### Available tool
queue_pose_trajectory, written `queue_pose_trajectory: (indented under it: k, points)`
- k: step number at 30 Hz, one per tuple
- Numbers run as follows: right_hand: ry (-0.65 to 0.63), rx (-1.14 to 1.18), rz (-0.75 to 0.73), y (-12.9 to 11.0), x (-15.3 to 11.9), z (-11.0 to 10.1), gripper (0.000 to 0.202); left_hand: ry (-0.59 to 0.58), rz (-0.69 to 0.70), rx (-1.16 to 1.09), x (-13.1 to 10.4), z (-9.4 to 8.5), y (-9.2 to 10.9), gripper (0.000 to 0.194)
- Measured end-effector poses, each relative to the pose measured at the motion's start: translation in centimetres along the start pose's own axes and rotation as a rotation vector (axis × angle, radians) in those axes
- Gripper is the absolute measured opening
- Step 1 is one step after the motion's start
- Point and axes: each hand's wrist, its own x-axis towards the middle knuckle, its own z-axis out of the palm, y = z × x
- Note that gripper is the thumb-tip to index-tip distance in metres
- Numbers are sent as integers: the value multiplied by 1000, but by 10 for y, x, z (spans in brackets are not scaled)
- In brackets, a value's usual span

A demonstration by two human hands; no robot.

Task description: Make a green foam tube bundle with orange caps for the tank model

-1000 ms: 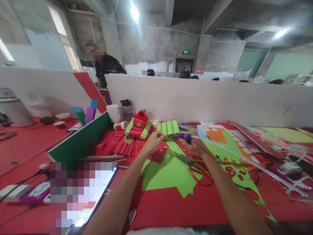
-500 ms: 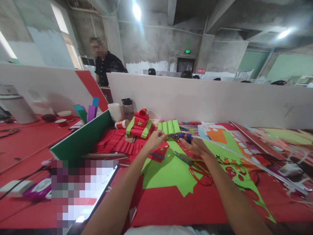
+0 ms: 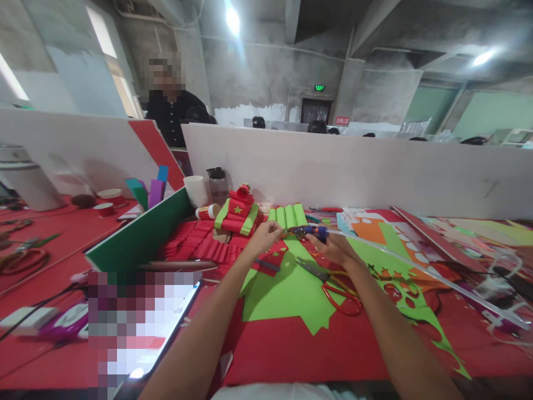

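Note:
My right hand (image 3: pixel 331 244) is wrapped round a blue glue gun (image 3: pixel 314 232), its nozzle pointing left and a clear glue stick (image 3: pixel 400 256) trailing from its back. Just left of the nozzle, my left hand (image 3: pixel 268 234) is closed in a pinch; what it holds is too small to make out. Below both hands lies a bright green sheet (image 3: pixel 275 297), with scissors (image 3: pixel 312 269) with red and yellow handles on it. Behind the hands are green paper rolls (image 3: pixel 289 215). A red and green paper model with a star (image 3: pixel 237 210) stands to the left.
Folded red strips (image 3: pixel 191 241) lie left of my hands, beside a green board (image 3: pixel 137 239). A tablet (image 3: pixel 166 316) is at the front left. Cut sheets (image 3: pixel 410 300) lie at the right. Behind the white partition (image 3: pixel 333 166) stands a person in black (image 3: pixel 170 119).
The person behind the partition has shifted and turned. Scissors have come into view at the far left. My right hand and the glue gun have moved very slightly; my left hand stays nearly still.

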Motion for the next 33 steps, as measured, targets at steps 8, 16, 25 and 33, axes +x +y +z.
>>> queue_pose_trajectory:
  k: [8, 16, 25, 33]
  points:
    - [18, 13, 54, -3, -1, -4, 33, 2, 34, 5, -2, -1, 3, 16]
    - [15, 7, 14, -3, 0, -3, 33, 6, 33, -1, -1, 0, 2, 15]
    - [44, 22, -38, -1, -2, -1, 31, 1, 30, 2, -2, -1, 2, 14]
    - [57, 5, -57, -4, -2, -2, 30, 6, 43, 13, 0, 0, -3, 17]
